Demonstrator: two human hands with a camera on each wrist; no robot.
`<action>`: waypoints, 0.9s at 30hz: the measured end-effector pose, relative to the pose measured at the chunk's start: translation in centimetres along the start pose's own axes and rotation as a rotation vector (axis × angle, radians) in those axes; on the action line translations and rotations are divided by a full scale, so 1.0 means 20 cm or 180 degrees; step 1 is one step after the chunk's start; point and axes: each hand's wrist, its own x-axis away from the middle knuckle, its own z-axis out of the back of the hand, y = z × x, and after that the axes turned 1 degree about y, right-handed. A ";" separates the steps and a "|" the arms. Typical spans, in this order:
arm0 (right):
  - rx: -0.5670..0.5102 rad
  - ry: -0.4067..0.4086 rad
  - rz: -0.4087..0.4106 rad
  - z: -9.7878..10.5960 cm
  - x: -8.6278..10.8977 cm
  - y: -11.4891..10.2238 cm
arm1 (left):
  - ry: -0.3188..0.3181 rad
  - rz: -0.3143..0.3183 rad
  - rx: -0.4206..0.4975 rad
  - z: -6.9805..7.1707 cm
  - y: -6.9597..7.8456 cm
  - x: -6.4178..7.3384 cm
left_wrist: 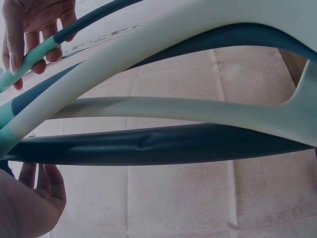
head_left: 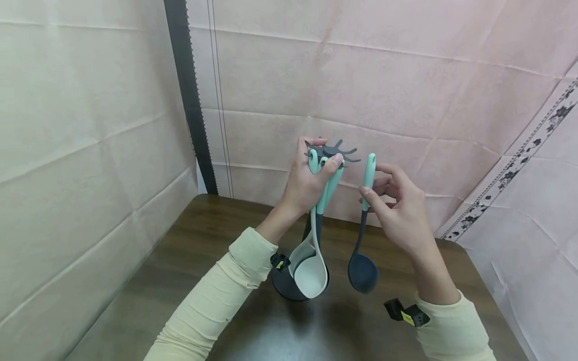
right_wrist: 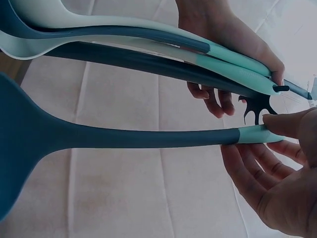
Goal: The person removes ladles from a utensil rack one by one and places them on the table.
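My left hand (head_left: 307, 183) grips the top of a dark utensil stand (head_left: 331, 150), with its thumb over the hanging handles. Pale and dark utensils with mint handles hang there, among them a white ladle (head_left: 311, 278). The stand's dark post (right_wrist: 148, 64) shows behind them in the right wrist view. To the right, my right hand (head_left: 399, 205) pinches the mint handle (head_left: 369, 175) of a dark spoon (head_left: 363, 273) between thumb and fingers. This spoon hangs bowl down, apart from the stand.
Beneath everything is a brown wooden table (head_left: 217, 220). The stand's round dark base (head_left: 289, 291) is partly hidden by the hanging utensils. Creased pale cloth (head_left: 384, 90) hangs behind the table and at both sides.
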 end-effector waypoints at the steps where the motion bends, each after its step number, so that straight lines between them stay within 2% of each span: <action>1: -0.0001 -0.0001 0.0000 0.00 0.00 0.00 | 0.0001 -0.0003 0.0000 0.00 0.00 0.00; 14: -0.0026 0.0056 -0.0032 0.02 0.01 0.00 | 0.0020 0.0039 -0.0010 0.00 0.00 -0.01; 27: 0.0149 0.0117 -0.0142 0.07 0.02 0.00 | 0.0009 0.0036 0.0010 0.00 -0.01 -0.01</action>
